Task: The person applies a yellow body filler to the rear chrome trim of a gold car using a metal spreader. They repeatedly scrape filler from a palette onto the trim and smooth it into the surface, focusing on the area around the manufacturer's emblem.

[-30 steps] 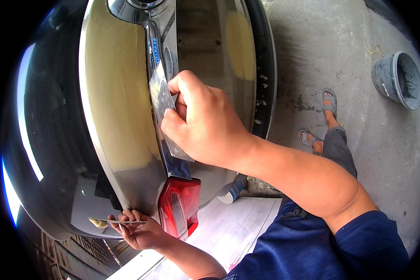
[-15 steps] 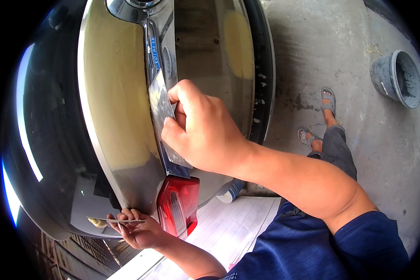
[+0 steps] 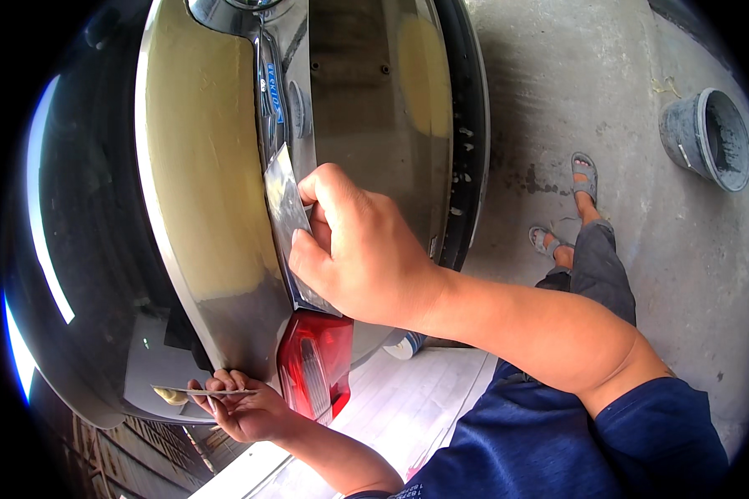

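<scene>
My right hand (image 3: pixel 362 249) is closed around a thin metal scraper blade (image 3: pixel 285 193), which lies along the chrome trim strip (image 3: pixel 301 100) on the car's rear panel, beside a broad band of cream filler (image 3: pixel 200 158). A second cream patch (image 3: pixel 424 75) is on the darker panel to the right. My left hand (image 3: pixel 254 412), low at the left, grips a thin flat plate (image 3: pixel 200 391) carrying a lump of yellowish putty (image 3: pixel 171 397) at its end. The red tail light (image 3: pixel 314 358) sits just below my right hand, to the right of my left.
The dark rear window (image 3: pixel 83 224) curves along the left. A grey bucket (image 3: pixel 699 137) stands on the concrete floor (image 3: pixel 558 75) at the right, near my sandaled feet. Below the car are a white board (image 3: pixel 416 382) and a small can (image 3: pixel 404 346), partly hidden.
My right hand and the blade have shifted down the trim strip toward the tail light. My left hand keeps its hold on the plate, nearly unmoved.
</scene>
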`<state>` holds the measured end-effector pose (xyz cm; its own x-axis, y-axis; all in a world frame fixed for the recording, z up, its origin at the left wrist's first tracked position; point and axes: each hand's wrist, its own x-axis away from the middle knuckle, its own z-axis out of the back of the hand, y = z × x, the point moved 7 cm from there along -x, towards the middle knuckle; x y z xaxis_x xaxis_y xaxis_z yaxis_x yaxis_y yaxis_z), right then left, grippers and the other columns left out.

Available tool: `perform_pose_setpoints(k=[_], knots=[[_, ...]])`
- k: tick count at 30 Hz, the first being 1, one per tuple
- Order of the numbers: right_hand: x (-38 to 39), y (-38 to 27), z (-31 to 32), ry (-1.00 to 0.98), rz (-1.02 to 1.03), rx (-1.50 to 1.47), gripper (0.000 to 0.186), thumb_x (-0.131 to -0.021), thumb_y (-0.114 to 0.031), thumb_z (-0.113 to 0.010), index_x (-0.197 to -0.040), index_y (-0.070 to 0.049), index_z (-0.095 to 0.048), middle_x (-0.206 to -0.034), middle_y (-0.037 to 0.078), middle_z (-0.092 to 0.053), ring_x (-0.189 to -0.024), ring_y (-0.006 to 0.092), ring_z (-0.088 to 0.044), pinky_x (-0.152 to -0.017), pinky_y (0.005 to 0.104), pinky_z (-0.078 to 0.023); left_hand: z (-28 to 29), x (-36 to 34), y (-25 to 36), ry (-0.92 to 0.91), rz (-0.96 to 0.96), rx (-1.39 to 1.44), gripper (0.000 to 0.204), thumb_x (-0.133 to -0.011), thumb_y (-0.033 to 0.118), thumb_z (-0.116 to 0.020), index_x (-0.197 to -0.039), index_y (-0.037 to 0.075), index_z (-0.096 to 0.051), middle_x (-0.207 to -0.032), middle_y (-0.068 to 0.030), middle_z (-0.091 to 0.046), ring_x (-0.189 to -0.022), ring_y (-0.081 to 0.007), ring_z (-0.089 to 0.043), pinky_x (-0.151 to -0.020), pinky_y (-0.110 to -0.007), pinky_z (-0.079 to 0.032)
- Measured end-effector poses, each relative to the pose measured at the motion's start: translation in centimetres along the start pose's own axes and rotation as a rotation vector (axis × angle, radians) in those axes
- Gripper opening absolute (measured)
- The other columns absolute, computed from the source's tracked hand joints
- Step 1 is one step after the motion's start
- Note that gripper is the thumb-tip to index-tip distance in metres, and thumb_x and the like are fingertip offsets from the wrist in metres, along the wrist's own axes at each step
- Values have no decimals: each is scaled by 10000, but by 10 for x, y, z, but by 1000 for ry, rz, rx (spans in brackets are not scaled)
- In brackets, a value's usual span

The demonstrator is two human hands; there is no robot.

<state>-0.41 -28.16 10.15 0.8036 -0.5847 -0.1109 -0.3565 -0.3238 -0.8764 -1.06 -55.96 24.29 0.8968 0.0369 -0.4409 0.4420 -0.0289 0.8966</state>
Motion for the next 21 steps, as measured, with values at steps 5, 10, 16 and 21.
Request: perform_pose_setpoints(k=[5, 10, 16, 21], knots=[[3, 0, -1, -4, 1, -10, 247, -774, -20, -602, -953, 15, -435, -559, 80, -471, -467, 211, -479, -484, 344, -394, 1, 0, 0, -17, 6, 10, 402, -865, 135, -469, -1227, -35, -425, -829, -109, -493, -673, -164, -393, -582, -274, -353], [8, 0, -3, -17, 4, 0, 249, -774, -21, -604, -950, 14, -432, -560, 90, -482, -468, 227, -497, -481, 348, -402, 1, 1, -1, 8, 3, 8, 402, -863, 136, -472, -1227, -28, -428, -840, -113, -499, -682, -170, -406, -597, -277, -364], [11, -1, -4, -55, -37, -9, 237, -770, -7, -579, -937, 27, -415, -617, 160, -514, -537, 313, -541, -516, 393, -426, -1, 1, -1, -3, 2, -4, 399, -863, 139, -473, -1225, -22, -429, -846, -109, -506, -688, -174, -416, -609, -280, -375], [17, -1, -7, -43, -26, -6, 248, -777, -23, -601, -949, 10, -425, -577, 107, -506, -493, 254, -540, -494, 359, -422, -2, 2, -1, -12, 4, 7, 400, -863, 138, -475, -1228, -19, -431, -852, -110, -511, -690, -175, -419, -610, -282, -375]])
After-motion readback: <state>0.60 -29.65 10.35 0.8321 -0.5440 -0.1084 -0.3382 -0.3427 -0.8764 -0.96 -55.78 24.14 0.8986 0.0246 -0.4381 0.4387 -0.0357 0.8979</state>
